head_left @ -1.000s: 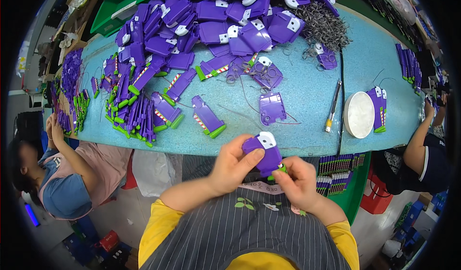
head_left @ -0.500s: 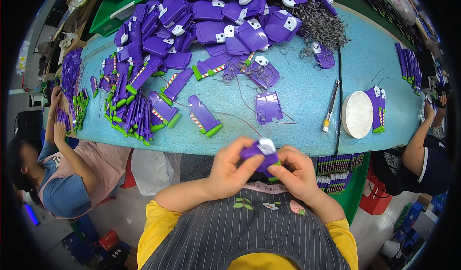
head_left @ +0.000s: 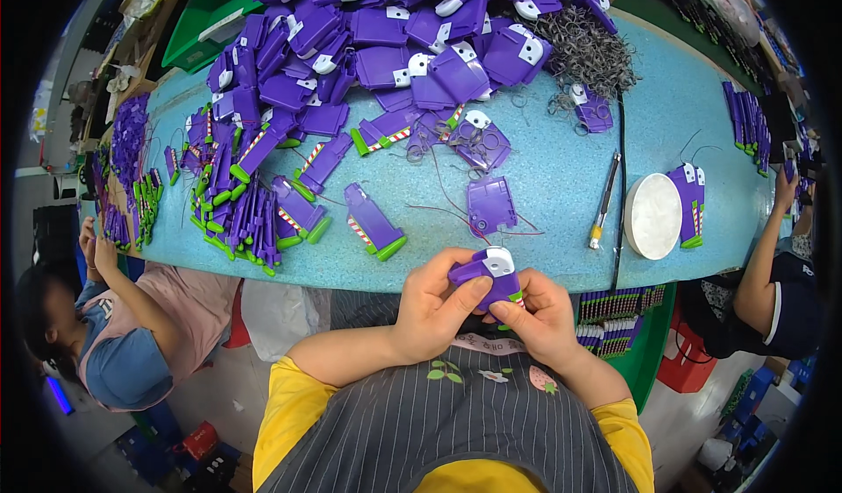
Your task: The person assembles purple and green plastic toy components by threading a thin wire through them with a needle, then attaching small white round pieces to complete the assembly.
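My left hand [head_left: 431, 307] pinches the left side of a purple plastic toy part [head_left: 475, 271] between thumb and fingers. My right hand [head_left: 545, 319] grips its lower right side, where green and a red-and-white striped edge show. The part's white end, with dark holes, points up and away from me over the table's near edge. Just beyond lies a flat purple panel [head_left: 491, 202] with thin dark red wires around it. A purple part with a green end [head_left: 373, 217] rests to its left.
A large heap of purple-and-white casings [head_left: 381, 28] fills the far side, beside tangled dark rings [head_left: 588, 50]. Green-ended purple pieces [head_left: 254, 217] pile up at left. A thin tool [head_left: 605, 199], a black cable and a white bowl [head_left: 654, 217] are at right. Co-workers sit on both sides.
The part in my hands has shifted slightly right and its striped edge now shows. The flat panel sits slightly nearer, its wires rearranged. The left co-worker's raised hand has come down.
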A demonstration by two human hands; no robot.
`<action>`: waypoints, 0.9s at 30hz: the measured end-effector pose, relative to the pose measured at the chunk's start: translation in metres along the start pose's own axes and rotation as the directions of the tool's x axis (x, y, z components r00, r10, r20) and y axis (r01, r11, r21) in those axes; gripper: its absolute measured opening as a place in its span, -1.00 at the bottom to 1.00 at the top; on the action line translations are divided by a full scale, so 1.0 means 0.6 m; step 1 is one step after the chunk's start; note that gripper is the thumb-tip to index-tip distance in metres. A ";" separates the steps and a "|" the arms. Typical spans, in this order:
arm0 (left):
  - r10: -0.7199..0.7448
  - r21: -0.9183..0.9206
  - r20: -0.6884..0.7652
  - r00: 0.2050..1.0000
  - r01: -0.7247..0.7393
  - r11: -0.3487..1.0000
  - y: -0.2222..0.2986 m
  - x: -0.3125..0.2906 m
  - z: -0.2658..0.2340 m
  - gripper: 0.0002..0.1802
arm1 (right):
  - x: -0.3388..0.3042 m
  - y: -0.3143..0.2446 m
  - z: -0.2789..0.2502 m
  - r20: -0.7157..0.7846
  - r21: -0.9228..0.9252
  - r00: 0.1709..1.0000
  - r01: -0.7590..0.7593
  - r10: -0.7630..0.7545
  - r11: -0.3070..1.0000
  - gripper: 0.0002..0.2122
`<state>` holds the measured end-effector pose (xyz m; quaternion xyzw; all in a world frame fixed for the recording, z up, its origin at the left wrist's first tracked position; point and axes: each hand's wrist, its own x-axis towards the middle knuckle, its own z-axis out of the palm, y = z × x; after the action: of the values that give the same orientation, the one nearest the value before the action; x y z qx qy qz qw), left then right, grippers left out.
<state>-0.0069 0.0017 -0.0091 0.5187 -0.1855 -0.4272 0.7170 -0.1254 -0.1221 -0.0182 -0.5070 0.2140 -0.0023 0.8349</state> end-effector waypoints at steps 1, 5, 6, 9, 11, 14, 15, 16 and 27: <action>-0.016 -0.034 -0.005 1.000 0.016 0.999 0.000 -0.001 0.001 -0.75 | -0.002 0.006 0.005 -0.013 0.067 0.998 0.057 -0.056 0.996 -0.85; -0.060 -0.050 0.007 0.998 0.061 0.997 0.013 0.003 0.000 -0.75 | -0.003 0.007 0.010 -0.007 0.084 0.995 0.097 -0.097 0.992 -0.86; -0.024 -0.033 0.012 1.000 0.024 0.999 0.013 0.002 0.000 -0.75 | -0.004 0.003 0.011 -0.009 0.087 0.995 0.104 -0.104 0.991 -0.86; 0.016 0.013 0.002 1.000 -0.016 1.000 0.005 -0.002 0.010 -0.76 | -0.009 0.005 0.000 -0.019 0.017 0.995 0.102 -0.102 0.995 -0.86; 0.016 0.045 -0.017 1.000 -0.015 0.999 -0.005 -0.010 0.011 -0.77 | -0.012 0.002 -0.012 -0.026 -0.050 0.995 0.090 -0.092 0.995 -0.87; 0.179 0.412 0.092 0.979 -0.201 0.889 -0.019 -0.011 -0.003 -0.80 | -0.017 -0.023 -0.024 0.031 -0.422 0.999 0.040 -0.029 0.906 -0.86; 0.145 0.438 0.127 0.981 -0.187 0.879 -0.016 -0.018 -0.004 -0.77 | -0.023 -0.034 -0.021 0.051 -0.600 0.994 0.108 -0.096 0.792 -0.85; 0.238 0.485 0.211 0.948 -0.313 0.816 -0.013 -0.013 -0.002 -0.74 | -0.028 -0.045 -0.019 0.080 -0.753 0.984 0.163 -0.156 0.637 -0.84; 0.564 0.984 0.151 0.812 -0.180 -0.004 0.147 0.236 -0.052 -0.48 | -0.059 -0.222 -0.230 -0.477 -0.736 0.309 0.370 -0.823 0.566 -0.76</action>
<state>0.1323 -0.0858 0.0330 0.8404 -0.4426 0.0958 0.2976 -0.1786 -0.2955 0.0527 -0.6853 0.3359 -0.4950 0.4155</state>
